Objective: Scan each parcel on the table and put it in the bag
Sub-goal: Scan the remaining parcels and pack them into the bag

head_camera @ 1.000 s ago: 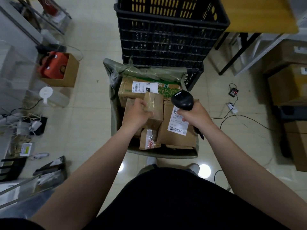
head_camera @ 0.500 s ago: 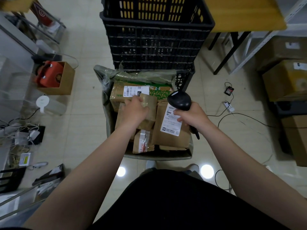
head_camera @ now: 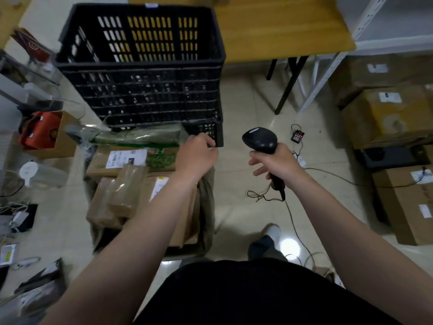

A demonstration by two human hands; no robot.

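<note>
The bag (head_camera: 208,195) at 10 o'clock is filled nearly wall to wall with parcels (head_camera: 126,191), so little room is left inside; stacked black crates (head_camera: 140,73) wall off 12 o'clock, just behind the bag; the left hand (head_camera: 196,156) sits at the bag's far right corner, just beside the lowest crate; bare floor (head_camera: 239,106) makes an open lane at 1 o'clock between the crates and the tabletop's legs (head_camera: 287,87); the right hand (head_camera: 274,165) with the scanner (head_camera: 259,139) hangs in that lane; cartons (head_camera: 384,118) block 3 o'clock; the scanner's cable (head_camera: 294,225) trails over the floor at 4 o'clock; a small open box (head_camera: 63,141) crowds 9 o'clock
</note>
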